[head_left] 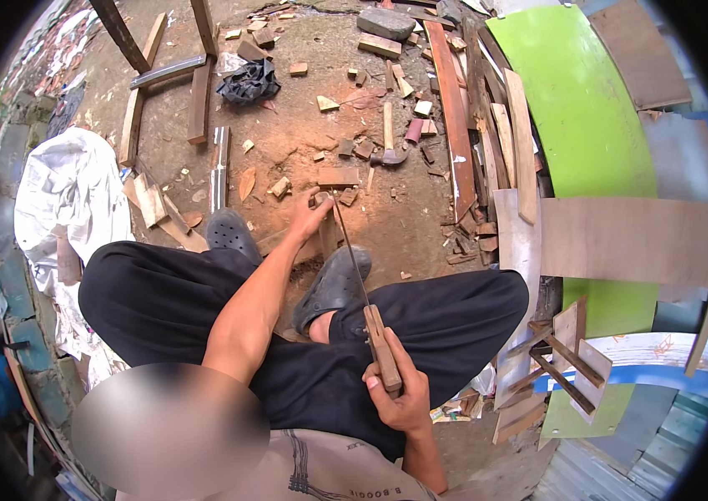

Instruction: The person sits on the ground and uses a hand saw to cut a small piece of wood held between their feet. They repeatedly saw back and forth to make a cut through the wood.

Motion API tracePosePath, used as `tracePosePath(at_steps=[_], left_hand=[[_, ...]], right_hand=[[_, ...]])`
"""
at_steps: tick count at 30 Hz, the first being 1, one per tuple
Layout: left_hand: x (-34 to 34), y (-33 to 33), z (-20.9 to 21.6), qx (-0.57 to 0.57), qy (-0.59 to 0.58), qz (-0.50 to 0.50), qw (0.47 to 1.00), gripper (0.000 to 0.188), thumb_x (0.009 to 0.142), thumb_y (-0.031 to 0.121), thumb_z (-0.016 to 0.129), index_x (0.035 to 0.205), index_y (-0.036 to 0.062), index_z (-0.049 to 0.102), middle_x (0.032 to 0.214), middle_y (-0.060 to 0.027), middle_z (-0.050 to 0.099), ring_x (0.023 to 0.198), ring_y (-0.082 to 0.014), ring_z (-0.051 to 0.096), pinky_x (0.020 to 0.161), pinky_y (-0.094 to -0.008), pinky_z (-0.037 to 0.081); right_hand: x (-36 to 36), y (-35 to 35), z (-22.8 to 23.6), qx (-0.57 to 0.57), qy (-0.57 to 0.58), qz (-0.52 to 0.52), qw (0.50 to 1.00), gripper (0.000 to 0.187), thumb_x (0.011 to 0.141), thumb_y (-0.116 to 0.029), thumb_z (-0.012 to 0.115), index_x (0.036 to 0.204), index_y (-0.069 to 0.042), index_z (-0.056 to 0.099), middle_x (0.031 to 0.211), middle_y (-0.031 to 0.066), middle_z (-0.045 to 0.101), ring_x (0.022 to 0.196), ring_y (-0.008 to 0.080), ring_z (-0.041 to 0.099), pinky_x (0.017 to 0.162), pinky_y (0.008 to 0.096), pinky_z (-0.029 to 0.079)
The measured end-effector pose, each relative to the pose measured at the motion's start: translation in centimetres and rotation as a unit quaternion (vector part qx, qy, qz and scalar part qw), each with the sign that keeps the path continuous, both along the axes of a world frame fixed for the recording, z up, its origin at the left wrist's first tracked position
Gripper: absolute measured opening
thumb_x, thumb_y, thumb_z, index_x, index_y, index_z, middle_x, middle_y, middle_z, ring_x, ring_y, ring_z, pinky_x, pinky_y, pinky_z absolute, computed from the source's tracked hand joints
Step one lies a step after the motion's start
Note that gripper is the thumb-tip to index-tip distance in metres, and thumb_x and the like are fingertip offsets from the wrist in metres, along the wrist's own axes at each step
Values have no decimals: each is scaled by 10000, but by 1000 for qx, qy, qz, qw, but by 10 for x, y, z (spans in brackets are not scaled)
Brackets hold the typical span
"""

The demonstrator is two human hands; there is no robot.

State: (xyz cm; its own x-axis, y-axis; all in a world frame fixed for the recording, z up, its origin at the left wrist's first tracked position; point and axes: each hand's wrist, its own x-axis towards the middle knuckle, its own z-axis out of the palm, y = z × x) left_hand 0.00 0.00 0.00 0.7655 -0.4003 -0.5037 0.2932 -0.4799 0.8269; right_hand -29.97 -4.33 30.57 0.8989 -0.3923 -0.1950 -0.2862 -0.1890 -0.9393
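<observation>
My right hand [398,399] is closed round the wooden handle of a handsaw [381,346]. The saw's narrow blade, seen nearly edge-on, runs away from me, and its far end lies beside my left hand [312,215]. That hand's fingers are closed on a piece of wood [330,238] low between my feet, against the blade. Just beyond my left fingers lies a short wooden block [338,177]. Orange-brown sawdust covers the ground around it. Past the block, a claw hammer [389,138] rests with its wooden handle pointing away.
Offcuts are scattered ahead. A long reddish-brown plank [451,117] and other boards lie at the right, by a green sheet [583,92]. A wooden frame [168,75] and a black plastic bag [249,82] are far left. White cloth [70,192] sits beside my left knee.
</observation>
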Motion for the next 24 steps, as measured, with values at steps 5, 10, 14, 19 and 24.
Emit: tracePosePath(at_steps=[5,10,14,19,24], left_hand=[[-6,-1,-4,-33,-40,-38,998,875,773,534,827,1408,14,524,1368,-241,575,1269,-347,564,1053,-432,469],[3,2,-3,-28,-22,-55,998,882,775,542,830,1385,-9,513,1333,-235,587,1212,-302,595,1016,-408,487],[6,8,-6,-64,14,-38,997,857,773,557,833,1379,33,530,1311,-215,594,1181,-296,602,979,-417,504],[11,23,-30,-59,9,-27,998,818,782,561,827,1380,79,545,1308,-214,590,1185,-312,598,968,-434,512],[-2,23,-21,-118,41,16,992,673,865,409,811,1381,80,532,998,-75,671,711,-125,582,581,-287,478]], right_hand=[[-3,3,2,-12,4,-17,1000,663,893,-21,639,1499,83,391,810,101,706,696,148,689,656,264,534],[0,5,9,-26,-6,-15,1000,670,889,-34,625,1508,63,389,815,92,696,688,108,633,670,256,513],[-2,7,20,-24,-17,-20,999,670,885,-36,627,1505,62,395,810,93,696,693,110,637,672,252,512],[-1,7,17,-14,-18,-10,1000,665,890,-23,636,1504,67,397,816,91,704,688,119,658,658,254,522],[0,4,9,-18,-21,-4,1000,662,891,-16,640,1503,67,400,817,88,704,681,127,665,652,256,527]])
